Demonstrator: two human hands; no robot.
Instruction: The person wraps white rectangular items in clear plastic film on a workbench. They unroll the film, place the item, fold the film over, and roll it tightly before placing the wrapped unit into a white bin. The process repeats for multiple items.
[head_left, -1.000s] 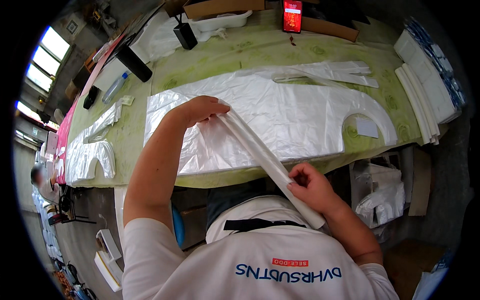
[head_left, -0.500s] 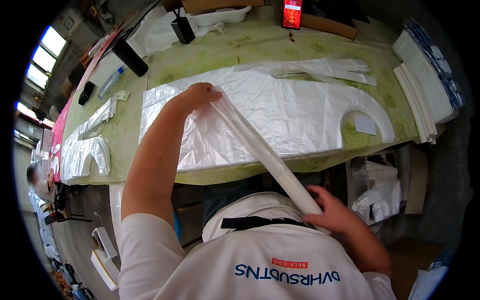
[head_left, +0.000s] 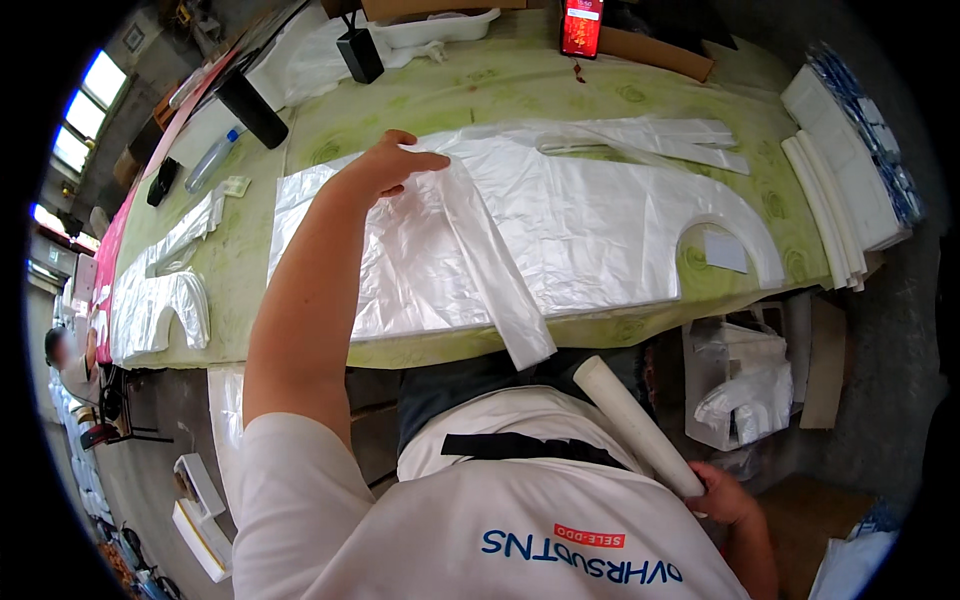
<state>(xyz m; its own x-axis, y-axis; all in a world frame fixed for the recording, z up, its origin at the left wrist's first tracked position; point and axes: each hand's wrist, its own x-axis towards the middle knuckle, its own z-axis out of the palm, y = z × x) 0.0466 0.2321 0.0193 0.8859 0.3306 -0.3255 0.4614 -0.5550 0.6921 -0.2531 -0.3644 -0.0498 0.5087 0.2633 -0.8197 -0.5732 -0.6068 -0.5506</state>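
Note:
My left hand (head_left: 405, 165) is over the far end of a flattened translucent plastic strip (head_left: 487, 265), its fingers spread. That strip runs toward me across a stack of clear plastic aprons (head_left: 590, 225), and its near end hangs over the table edge. My right hand (head_left: 722, 493), low on the right by my waist, is closed around the lower end of a white tube (head_left: 640, 425). The tube slants up toward the table, its upper end apart from the strip.
A green patterned cloth (head_left: 640, 95) covers the table. White tubes (head_left: 825, 210) and folded packs stand at the right edge. A smaller plastic piece (head_left: 160, 290), a bottle (head_left: 212, 160), a black cylinder (head_left: 252, 110) and a phone (head_left: 581, 28) lie around. A bin (head_left: 740, 385) sits below.
The white tube has slid out of the plastic strip as my right hand drew it down and right. The strip now lies flat, and my left hand's fingers have spread.

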